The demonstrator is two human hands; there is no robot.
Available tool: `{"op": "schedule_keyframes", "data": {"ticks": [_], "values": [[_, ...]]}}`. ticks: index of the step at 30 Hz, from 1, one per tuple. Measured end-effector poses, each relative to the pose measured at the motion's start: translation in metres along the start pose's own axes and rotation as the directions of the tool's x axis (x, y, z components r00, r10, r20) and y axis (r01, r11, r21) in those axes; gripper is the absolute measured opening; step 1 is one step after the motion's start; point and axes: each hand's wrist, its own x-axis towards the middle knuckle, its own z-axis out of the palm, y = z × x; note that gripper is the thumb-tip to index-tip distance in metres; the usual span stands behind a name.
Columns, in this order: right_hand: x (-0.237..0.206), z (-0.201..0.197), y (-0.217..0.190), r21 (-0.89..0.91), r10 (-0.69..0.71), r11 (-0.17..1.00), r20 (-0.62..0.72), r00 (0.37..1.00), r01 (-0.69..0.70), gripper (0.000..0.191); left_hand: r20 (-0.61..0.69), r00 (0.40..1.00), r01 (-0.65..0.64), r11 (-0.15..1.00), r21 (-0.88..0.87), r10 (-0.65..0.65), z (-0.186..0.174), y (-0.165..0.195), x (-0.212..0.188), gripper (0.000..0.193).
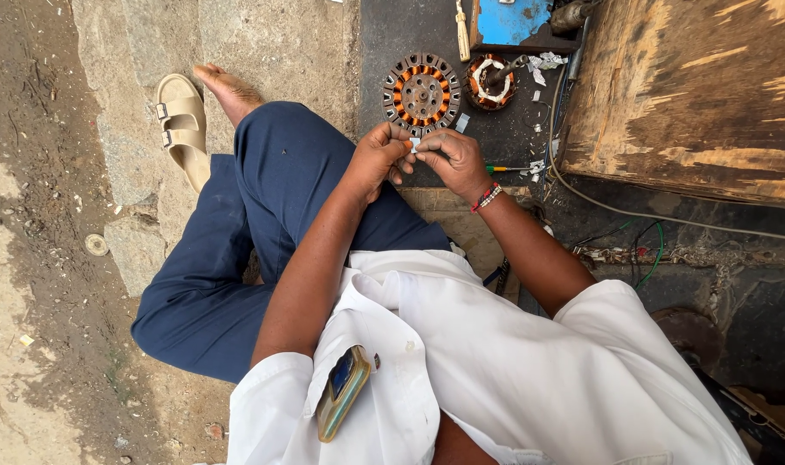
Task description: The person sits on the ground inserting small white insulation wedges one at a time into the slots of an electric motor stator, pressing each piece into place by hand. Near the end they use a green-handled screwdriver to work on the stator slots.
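Both of my hands meet over my lap and pinch a small white slip of paper [415, 145] between their fingertips. My left hand [377, 158] grips it from the left, my right hand [452, 159] from the right; that wrist wears a beaded band. Just beyond the hands a round motor stator [422, 92] with orange copper windings lies flat on the dark slab. A second wound stator [489, 82] sits to its right with a tool resting in it.
A large worn wooden box [694, 95] fills the right. A blue metal part [513, 19], paper scraps [543, 62], a grey cable [651, 215] and a screwdriver [506, 169] lie around. A beige sandal [182, 127] rests beside my bare foot [229, 89]. A phone [341, 392] sits in my shirt pocket.
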Motion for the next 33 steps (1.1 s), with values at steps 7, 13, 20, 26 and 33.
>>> {"op": "schedule_keyframes", "data": {"ticks": [7, 13, 20, 26, 33], "values": [[-0.003, 0.002, 0.006, 0.004, -0.025, 1.000, -0.003, 1.000, 0.025, 0.011, -0.046, 0.998, -0.034, 0.986, 0.163, 0.042, 0.003, -0.005, 0.001, 0.009], [-0.006, 0.004, 0.002, -0.007, -0.025, 1.000, -0.009, 1.000, 0.025, 0.012, -0.023, 0.997, -0.065, 0.977, 0.203, 0.071, 0.002, -0.010, 0.002, 0.009], [-0.008, 0.008, 0.002, -0.090, -0.091, 0.992, -0.052, 0.994, 0.086, 0.015, -0.031, 0.994, -0.099, 0.967, 0.235, 0.109, 0.004, -0.013, 0.000, 0.008], [-0.011, 0.016, 0.005, 0.002, -0.043, 0.999, -0.123, 0.991, 0.044, 0.009, -0.022, 0.997, -0.074, 0.973, 0.218, 0.080, 0.004, -0.011, 0.000, 0.008], [-0.014, 0.020, 0.012, 0.188, 0.089, 0.980, -0.161, 0.983, -0.058, 0.004, 0.032, 0.991, -0.136, 0.957, 0.256, 0.132, 0.004, -0.013, -0.001, 0.010]]}}
